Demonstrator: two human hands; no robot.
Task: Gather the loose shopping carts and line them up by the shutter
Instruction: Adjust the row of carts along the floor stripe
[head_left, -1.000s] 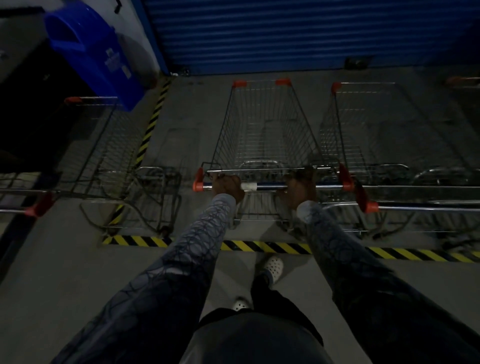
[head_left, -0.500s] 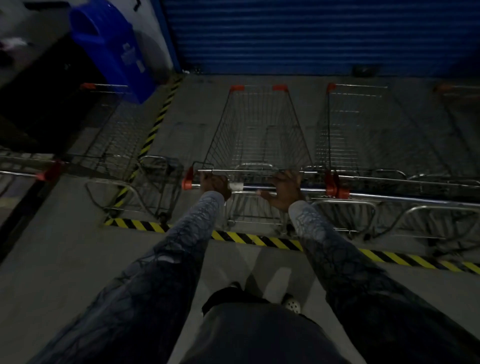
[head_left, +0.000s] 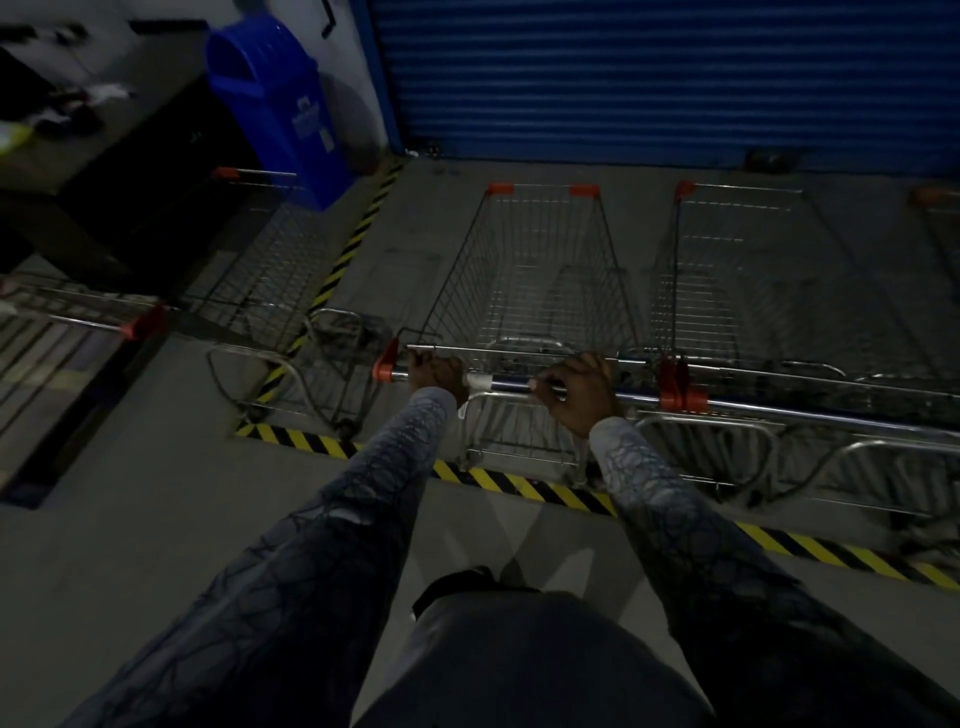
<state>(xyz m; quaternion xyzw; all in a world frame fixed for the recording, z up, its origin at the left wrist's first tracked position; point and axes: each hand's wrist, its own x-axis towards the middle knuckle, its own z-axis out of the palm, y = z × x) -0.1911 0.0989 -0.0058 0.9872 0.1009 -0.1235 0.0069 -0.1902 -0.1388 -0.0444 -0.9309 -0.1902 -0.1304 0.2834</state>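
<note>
A wire shopping cart (head_left: 535, 280) with orange corner caps stands in front of me, its nose toward the blue shutter (head_left: 665, 78). My left hand (head_left: 436, 371) grips the left part of the cart's handle bar (head_left: 511, 383). My right hand (head_left: 579, 387) holds the bar further right, fingers curled over it. A second cart (head_left: 748, 280) stands close beside it on the right, handles almost level. Another cart's orange corner (head_left: 930, 197) shows at the far right. A further cart (head_left: 260, 260) stands to the left, across the striped line.
Yellow-and-black floor tape (head_left: 524, 486) marks the bay's front and left edge (head_left: 358, 234). A blue bin (head_left: 275, 109) leans by the shutter's left post. A dark counter (head_left: 104, 176) fills the upper left. Part of another cart (head_left: 67, 322) reaches in from the left edge.
The cart I hold has rolled forward over the striped tape toward the shutter, and its handle has drawn level with the right-hand cart's. My right hand's grip has shifted on the bar.
</note>
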